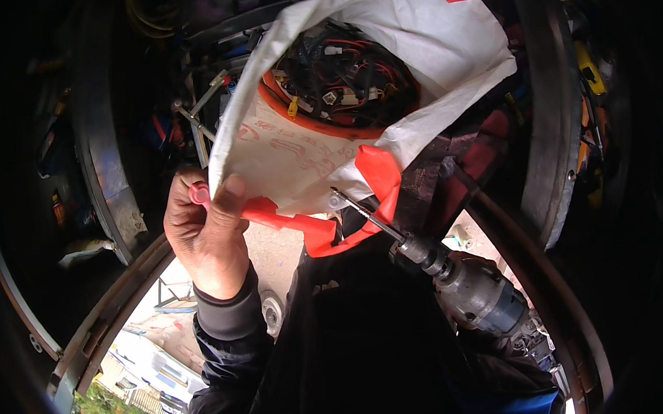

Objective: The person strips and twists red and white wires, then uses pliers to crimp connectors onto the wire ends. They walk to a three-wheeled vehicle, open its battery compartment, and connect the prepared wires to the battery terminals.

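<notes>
The head view showed the left hand (204, 230) raised and closed, thumb pressed against the lower edge of a white plastic bag (414, 51) with red markings, pinching it together with a small red cap (199, 193) held against the fingers. The bag spread up and to the right of that hand, its mouth gaping over a tangle of wires and connectors (342, 79) ringed by an orange rim (306, 120). A red handle strip (325, 233) of the bag trailed from just beside the left thumb toward the right, looping up to the bag's lower corner.

To the right of the left hand and lower, a power drill (473, 290) pointed up and leftward, its bit (364, 213) reaching the bag's edge near the red strip. The right hand was not visible around the drill, so its grip could not be told. A dark sleeve with a grey cuff (229, 313) covered the left wrist. Above and left of the left hand lay metal tools (197, 117) in a dark cluttered space.
</notes>
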Action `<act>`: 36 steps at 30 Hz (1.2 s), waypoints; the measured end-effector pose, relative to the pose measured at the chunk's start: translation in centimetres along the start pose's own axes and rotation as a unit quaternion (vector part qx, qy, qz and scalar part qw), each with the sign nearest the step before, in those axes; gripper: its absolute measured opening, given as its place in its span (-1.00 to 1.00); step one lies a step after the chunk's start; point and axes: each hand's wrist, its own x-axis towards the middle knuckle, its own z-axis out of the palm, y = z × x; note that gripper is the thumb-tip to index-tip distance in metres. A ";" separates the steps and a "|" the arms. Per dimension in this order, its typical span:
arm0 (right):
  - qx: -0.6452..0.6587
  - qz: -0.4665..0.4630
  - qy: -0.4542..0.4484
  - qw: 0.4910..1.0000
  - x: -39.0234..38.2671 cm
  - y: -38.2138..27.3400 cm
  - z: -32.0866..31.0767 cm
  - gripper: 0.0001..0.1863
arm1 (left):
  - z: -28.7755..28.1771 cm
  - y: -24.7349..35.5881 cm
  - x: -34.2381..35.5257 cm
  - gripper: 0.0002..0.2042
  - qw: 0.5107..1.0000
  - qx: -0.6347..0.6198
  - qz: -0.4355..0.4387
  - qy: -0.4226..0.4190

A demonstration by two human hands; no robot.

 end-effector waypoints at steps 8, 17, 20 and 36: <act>0.129 0.011 0.015 0.991 1.0 -1.9 0.3 -0.37 | 0.3 0.4 0.6 -0.75 1.000 0.009 0.015 0.005; 0.246 0.016 -0.006 0.969 6.3 -7.9 1.2 -0.23 | 0.9 -0.1 -0.5 -0.73 0.999 0.038 0.017 -0.028; 0.158 0.020 -0.009 0.987 7.1 -9.0 0.3 -0.36 | 1.6 -0.5 -1.1 -0.72 0.998 0.017 -0.001 -0.058; 0.099 0.144 0.011 0.985 1.9 -6.0 -3.1 -0.94 | 0.4 -1.7 -2.5 -0.78 0.991 -0.129 0.007 -0.045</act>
